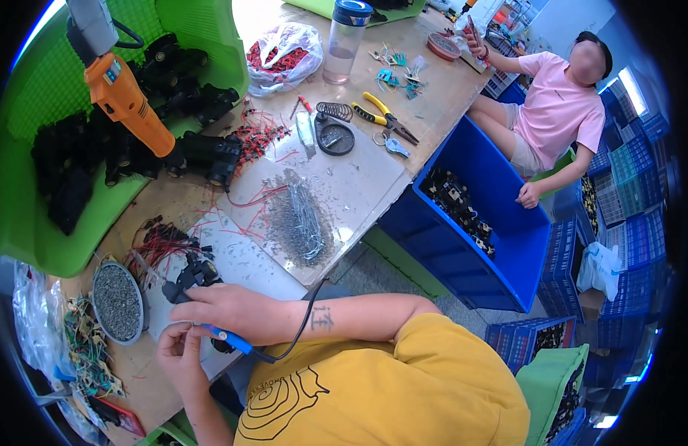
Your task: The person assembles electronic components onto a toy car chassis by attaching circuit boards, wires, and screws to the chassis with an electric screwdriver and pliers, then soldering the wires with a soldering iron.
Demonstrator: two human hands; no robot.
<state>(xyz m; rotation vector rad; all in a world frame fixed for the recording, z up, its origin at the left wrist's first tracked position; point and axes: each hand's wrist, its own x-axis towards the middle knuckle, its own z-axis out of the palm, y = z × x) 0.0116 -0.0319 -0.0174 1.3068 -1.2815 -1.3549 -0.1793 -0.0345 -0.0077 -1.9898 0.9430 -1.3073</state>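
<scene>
My right hand point(236, 311) is closed round a soldering iron point(236, 340) with a blue handle, its black cable looping up past my forearm. Just beyond those knuckles, a black plastic part point(191, 275) lies on a white board. Below and left of it, my left hand point(182, 358) pinches its thumb and fingers together close to the iron's front end. What sits in that pinch is too small to make out, and the iron's tip is hidden by my fingers. A round dish of grey granules point(117, 301) stands left of both hands, beside a bunch of red and black wires point(162, 249).
A green bin point(31, 245) of black parts fills the far left, an orange electric screwdriver point(128, 100) hanging before it. Solder wire point(303, 223), pliers point(385, 119) and a bottle point(346, 44) occupy the table. Right of it, a blue crate point(463, 275) stands near a seated person point(560, 111).
</scene>
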